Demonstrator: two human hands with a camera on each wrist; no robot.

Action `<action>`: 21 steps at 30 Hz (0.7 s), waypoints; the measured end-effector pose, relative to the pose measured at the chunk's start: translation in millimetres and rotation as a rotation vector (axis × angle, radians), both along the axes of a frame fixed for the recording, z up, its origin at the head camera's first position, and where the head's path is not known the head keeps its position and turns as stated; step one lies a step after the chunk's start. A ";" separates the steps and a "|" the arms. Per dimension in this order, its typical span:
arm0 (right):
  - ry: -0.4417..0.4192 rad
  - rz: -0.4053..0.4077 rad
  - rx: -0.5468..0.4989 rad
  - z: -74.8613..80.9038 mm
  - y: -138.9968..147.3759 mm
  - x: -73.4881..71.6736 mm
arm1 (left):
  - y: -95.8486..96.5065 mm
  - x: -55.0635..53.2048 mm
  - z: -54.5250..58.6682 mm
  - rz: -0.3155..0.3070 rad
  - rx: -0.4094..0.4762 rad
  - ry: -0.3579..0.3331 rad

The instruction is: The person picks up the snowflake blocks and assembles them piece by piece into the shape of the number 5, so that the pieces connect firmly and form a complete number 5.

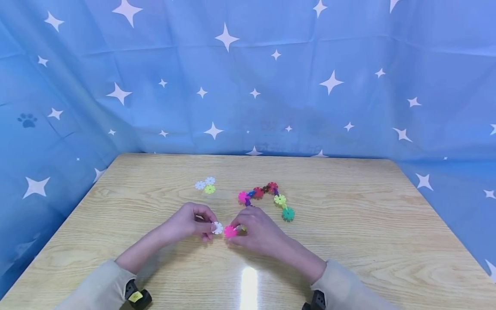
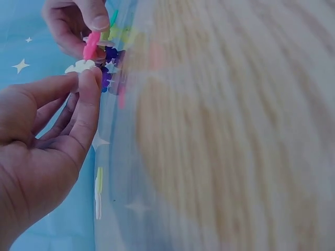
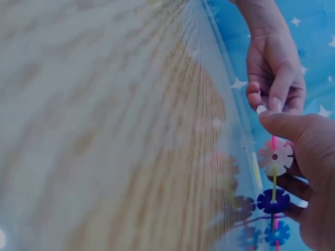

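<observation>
My left hand pinches a white notched snowflake disc between thumb and fingertips. Facing it, my right hand grips a pink snowflake disc, its edge close beside the white one. A chain of interlocked coloured discs runs from behind the right hand, curving back to a red disc and round to a green disc. In the right wrist view, a pale disc and a dark purple disc sit by the right hand's fingers. The right hand covers part of the chain in the head view.
Two loose white discs and a yellow-green disc lie together on the wooden table, beyond the left hand. A blue curtain with white stars hangs behind the table and on its left side.
</observation>
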State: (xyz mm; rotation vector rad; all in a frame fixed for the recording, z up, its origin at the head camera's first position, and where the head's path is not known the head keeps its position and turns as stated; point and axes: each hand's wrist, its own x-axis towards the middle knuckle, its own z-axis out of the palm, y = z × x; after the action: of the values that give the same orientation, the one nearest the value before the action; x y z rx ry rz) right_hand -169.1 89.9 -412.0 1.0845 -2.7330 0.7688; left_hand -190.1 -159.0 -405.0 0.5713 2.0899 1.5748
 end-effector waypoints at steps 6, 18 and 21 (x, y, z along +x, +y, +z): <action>-0.003 0.023 -0.011 -0.3 -0.1 -0.6 | 4.7 2.8 -1.2 -0.002 0.018 0.039; 0.102 0.108 -0.037 -2.2 0.7 -2.2 | 8.1 7.1 -4.0 -0.044 0.060 0.135; 0.134 0.122 -0.010 -2.3 0.5 -2.8 | 10.3 8.9 -5.2 -0.061 0.060 0.159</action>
State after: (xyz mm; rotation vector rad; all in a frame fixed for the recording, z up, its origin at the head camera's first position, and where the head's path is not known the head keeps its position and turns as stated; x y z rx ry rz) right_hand -171.9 90.4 -414.3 1.2619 -2.5697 0.6966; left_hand -181.2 -148.7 -410.2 0.7977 2.1232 1.6089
